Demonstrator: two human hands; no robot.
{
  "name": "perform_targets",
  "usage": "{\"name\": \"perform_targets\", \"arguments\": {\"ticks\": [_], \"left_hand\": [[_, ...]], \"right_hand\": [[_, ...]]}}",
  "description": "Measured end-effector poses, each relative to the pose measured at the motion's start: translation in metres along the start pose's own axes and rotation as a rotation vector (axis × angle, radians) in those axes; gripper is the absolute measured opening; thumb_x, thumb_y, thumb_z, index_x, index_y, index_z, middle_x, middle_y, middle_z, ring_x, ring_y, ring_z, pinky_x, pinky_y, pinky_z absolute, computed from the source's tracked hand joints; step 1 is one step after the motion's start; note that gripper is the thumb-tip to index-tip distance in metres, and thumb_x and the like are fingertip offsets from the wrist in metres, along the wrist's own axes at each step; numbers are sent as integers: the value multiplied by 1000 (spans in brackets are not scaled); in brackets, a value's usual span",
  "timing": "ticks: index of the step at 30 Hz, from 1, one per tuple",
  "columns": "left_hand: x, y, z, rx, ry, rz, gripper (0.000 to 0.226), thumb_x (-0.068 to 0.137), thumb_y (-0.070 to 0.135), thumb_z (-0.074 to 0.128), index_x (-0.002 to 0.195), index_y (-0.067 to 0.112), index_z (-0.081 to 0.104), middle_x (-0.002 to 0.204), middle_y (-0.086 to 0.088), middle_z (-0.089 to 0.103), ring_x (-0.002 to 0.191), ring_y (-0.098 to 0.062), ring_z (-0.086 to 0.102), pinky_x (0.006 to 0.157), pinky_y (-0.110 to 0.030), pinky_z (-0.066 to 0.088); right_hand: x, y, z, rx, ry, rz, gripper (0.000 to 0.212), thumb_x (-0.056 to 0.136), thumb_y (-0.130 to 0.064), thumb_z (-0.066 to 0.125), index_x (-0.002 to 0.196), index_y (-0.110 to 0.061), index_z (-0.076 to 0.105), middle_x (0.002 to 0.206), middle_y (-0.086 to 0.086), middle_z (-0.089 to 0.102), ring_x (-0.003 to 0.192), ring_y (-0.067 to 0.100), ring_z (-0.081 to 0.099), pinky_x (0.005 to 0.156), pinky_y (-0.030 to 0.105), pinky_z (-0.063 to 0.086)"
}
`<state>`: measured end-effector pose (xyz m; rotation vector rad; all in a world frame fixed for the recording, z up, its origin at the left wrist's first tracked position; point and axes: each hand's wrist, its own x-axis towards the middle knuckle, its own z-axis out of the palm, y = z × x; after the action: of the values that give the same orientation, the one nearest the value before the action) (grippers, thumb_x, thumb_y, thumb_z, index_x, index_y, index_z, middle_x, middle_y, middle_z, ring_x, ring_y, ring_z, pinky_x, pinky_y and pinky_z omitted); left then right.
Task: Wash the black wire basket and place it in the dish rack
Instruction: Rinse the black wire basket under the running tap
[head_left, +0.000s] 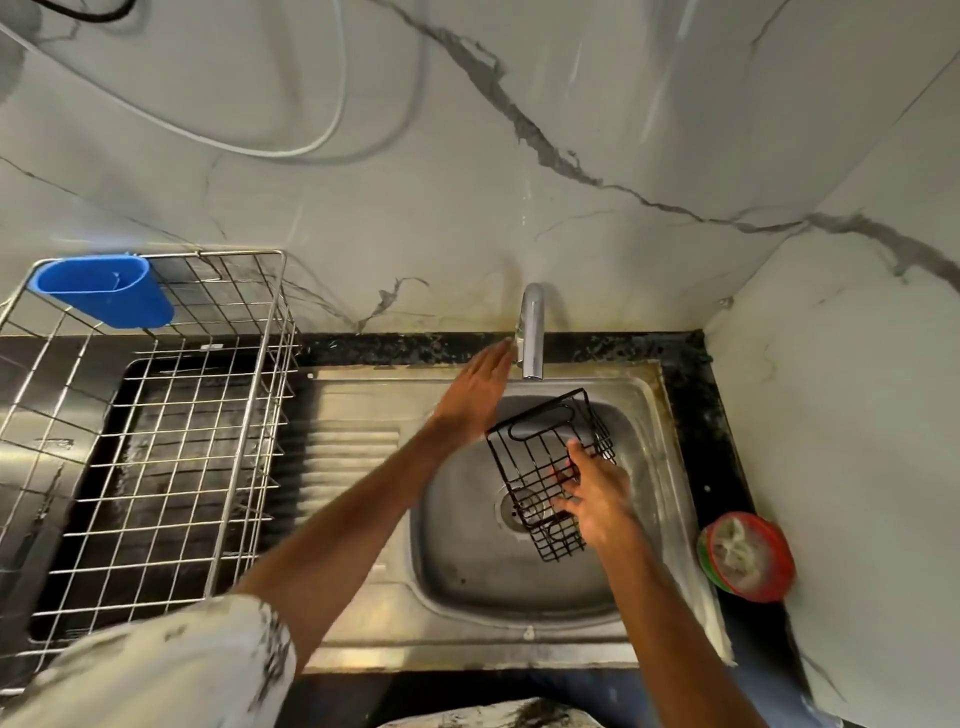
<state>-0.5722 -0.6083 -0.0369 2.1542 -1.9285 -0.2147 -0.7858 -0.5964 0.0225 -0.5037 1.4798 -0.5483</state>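
Two hands are busy over the sink (467, 639). The right hand (595, 496) has its fingers hooked through the mesh of the black wire basket (545, 467), holding it tilted above the drain inside the bowl. The left hand (475, 387) stretches out flat, fingers straight and gripping nothing, toward the base of the tap (532, 332); whether it actually touches I can't tell. I make out no stream of water.

From here the basket looks light and stiff: thin coated wire that won't give in the hand but will likely turn slick once wet and soapy. Hooking fingers through the grid, or taking the thicker frame at its rim, seems the surest hold; pinching a single wire would let it swing. The dish rack (156, 415) stands well apart on the bench to the left, with a blue cup (104, 296) hung on its far corner.
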Motion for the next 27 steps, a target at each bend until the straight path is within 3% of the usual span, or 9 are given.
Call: {"name": "perform_targets", "arguments": {"ticks": [4,9,13,16,19,22,24,25,27], "left_hand": [[40,-4,7,425,-50,317,79,94,2,62,163,5,24,170,-16,22,159,-31,18,126,-43,-2],[53,-4,13,564,-182,344,75,85,15,83,152,10,49,158,-9,49,150,-26,42,128,-41,24],[42,-11,28,514,-142,227,75,99,2,60,162,4,21,170,-18,23,158,-32,20,130,-46,11],[30,-16,33,480,-272,120,78,104,-3,42,163,6,-8,173,-17,-5,160,-31,-1,131,-46,2],[30,-22,29,272,-276,68,78,100,-5,45,165,9,4,174,-12,7,160,-29,9,130,-42,7],[31,-17,5,-139,-248,-9,59,94,-7,53,150,8,51,165,-12,37,151,-26,37,127,-42,27],[20,-9,-7,-500,-266,-160,29,101,5,51,120,1,72,133,-18,68,116,-26,67,109,-44,50],[9,-6,-13,-702,-356,-240,31,105,18,49,113,2,73,118,-17,74,99,-26,70,99,-44,53],[-14,-2,-22,-1059,-599,-344,40,110,36,42,116,9,71,112,-12,78,91,-30,75,96,-46,51]], "right_hand": [[6,7,-3,-12,-10,31,16,94,-19,71,88,-7,62,90,12,65,103,36,64,97,63,50],[15,14,-3,-63,-19,52,23,91,-20,74,103,-3,65,111,21,69,111,38,67,90,57,56],[20,14,-1,-66,-40,56,19,91,-21,74,100,-6,65,116,19,68,114,40,65,91,57,56],[22,11,-1,-75,-54,63,25,90,-22,75,104,-5,65,122,23,64,116,41,63,88,56,57],[23,7,2,-95,-75,67,34,88,-24,76,112,-3,64,125,21,63,115,39,62,90,58,56],[24,1,1,-120,-84,45,47,86,-29,79,123,-5,61,121,16,62,112,36,64,86,57,59],[22,-5,-1,-150,-100,16,42,88,-29,77,120,-5,63,107,12,64,104,32,66,86,58,59],[22,-9,-3,-163,-116,3,37,90,-28,75,117,-4,64,101,11,65,98,30,67,87,58,59],[24,-15,-7,-173,-151,-11,30,91,-26,73,111,-4,65,96,10,64,88,27,67,88,59,58]]}}
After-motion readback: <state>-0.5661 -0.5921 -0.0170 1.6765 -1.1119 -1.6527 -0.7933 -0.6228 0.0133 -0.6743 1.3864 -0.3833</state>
